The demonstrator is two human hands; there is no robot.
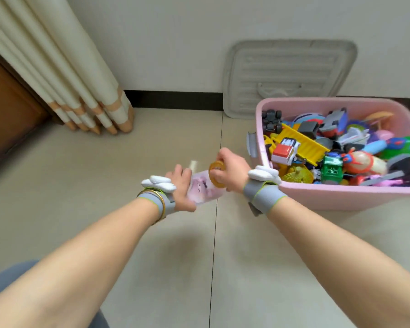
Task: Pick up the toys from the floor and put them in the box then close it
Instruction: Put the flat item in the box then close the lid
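The left hand point(181, 185) and the right hand point(230, 170) were held close together above the floor point(104, 185), both arms stretched forward. The left hand was wrapped around a pink toy point(202, 189) with a cartoon picture on it; no writing could be read because of blur. The right hand pinched a yellow ring point(215, 174) at the toy's end. Just to the right of the right hand stood the pink box point(317, 197), full of toys. Behind the box, its grey lid point(289, 76) leaned on the wall. Far left of the left hand hung a curtain point(57, 67).
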